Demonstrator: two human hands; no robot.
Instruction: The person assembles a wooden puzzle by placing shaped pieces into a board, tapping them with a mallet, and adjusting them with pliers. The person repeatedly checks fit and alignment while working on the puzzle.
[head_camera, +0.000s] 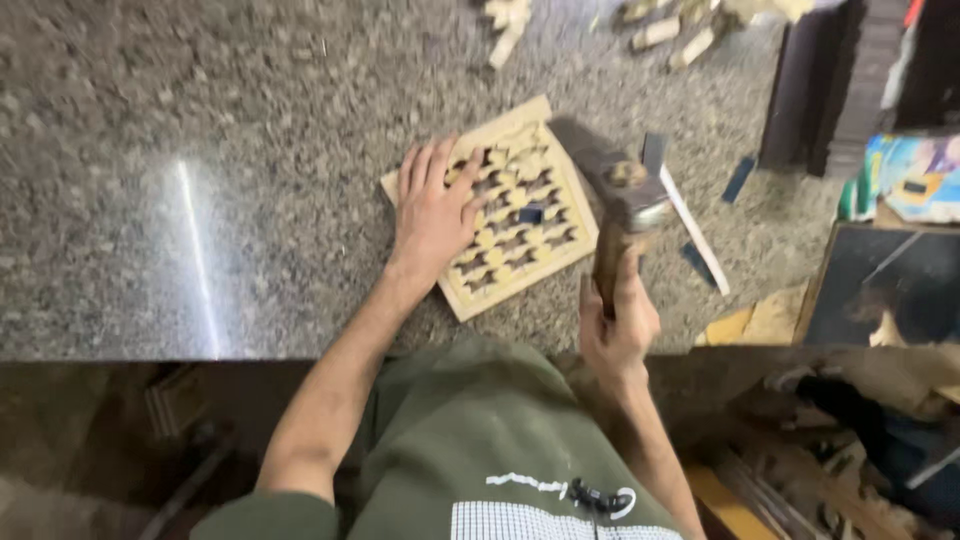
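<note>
Nearest the camera, just past the near edge of the speckled granite worktop (150, 200), the right hand (618, 330) is closed in a fist round the wooden handle of a hammer (625, 215). The handle runs up and away from the person, its long axis nearly straight from the near edge towards the far one, and the metal head sits at the far end, blurred, hanging over the right corner of a square wooden lattice panel (505, 205); the grip low on the handle looks suited to a swinging blow. A little further in, the left hand (432, 205) lies flat and open on the panel's left part, fingers spread and pointing towards the far edge, seemingly pressing the panel down so it cannot shift. The panel rests flat on the worktop, about midway across, turned so that its corners point roughly near, far, left and right; pale star-shaped pieces fill its dark openings, and a small dark block (532, 213) sits near its middle, close to the hammer head. Right of the panel lies a thin pale strip (697, 235), angled towards the near right. Along the far edge, small wooden offcuts (510, 25) are scattered.
</note>
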